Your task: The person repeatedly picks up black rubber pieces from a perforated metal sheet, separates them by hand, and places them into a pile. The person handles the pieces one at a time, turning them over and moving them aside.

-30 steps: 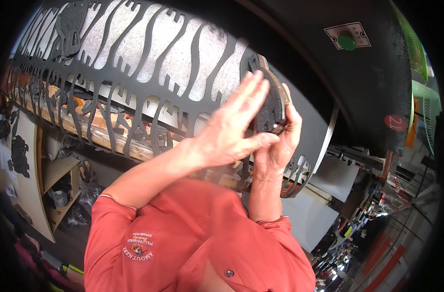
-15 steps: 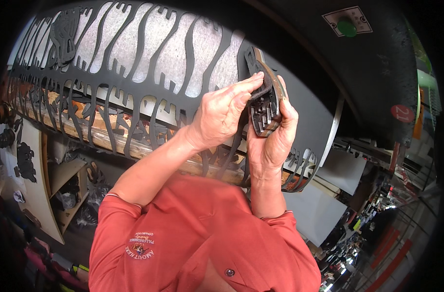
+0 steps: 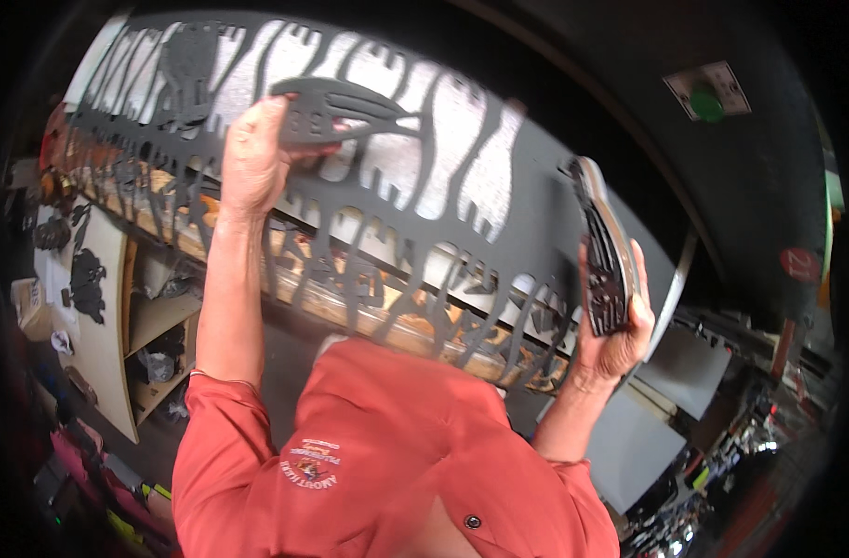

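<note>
A dark flat piece, slotted and pierced by an opening, is up in the air over the worktable at the person's left. The left hand pinches its near end, thumb on top and fingers underneath; most of those fingers are hidden by the piece, and its outline is slightly blurred.

Well apart, on the other side, the right hand grips a narrow curved block, held nearly upright. The thumb curls round its lower end and some fingers disappear behind it. The block is dark and ridged with a brownish edge, but I can't make out its far face.

Behind both hands a dark cut-out sheet spreads over a pale surface, its thin strips drooping over a wooden ledge among scraps too jumbled to separate. A stack of dark pieces lies on the sheet at the far left; I can't count them.

Above hangs a black machine body, carrying a green button, its upper part lost in shadow. The red shirt is cut off below, and the wooden shelves at the left hold things too dim to tell.
</note>
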A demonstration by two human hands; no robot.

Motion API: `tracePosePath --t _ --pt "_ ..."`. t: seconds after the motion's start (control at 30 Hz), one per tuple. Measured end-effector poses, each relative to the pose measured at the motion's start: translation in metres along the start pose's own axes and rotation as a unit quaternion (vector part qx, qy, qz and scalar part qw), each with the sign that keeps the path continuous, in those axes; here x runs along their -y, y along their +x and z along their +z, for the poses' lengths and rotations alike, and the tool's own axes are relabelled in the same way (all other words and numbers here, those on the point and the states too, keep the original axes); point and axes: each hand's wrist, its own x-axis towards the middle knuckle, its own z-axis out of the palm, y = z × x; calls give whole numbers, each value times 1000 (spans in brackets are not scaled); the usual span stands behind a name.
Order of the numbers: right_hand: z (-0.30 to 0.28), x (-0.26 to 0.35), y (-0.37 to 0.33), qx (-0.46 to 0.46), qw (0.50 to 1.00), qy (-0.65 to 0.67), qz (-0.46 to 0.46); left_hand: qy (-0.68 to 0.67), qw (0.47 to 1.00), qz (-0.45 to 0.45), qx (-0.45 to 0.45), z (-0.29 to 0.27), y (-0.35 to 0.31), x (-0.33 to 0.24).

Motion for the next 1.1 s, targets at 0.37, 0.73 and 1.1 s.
tracePosePath --t 0.37,0.73,1.1 --pt "-1 -47 -12 40 949 -287 -121 315 936 86 -130 9 18 6" --pt "39 -49 -2 204 820 -420 -331 510 778 340 -136 68 22 24" --pt "54 -61 9 247 795 -377 -407 -7 996 70 62 143 -39 2"
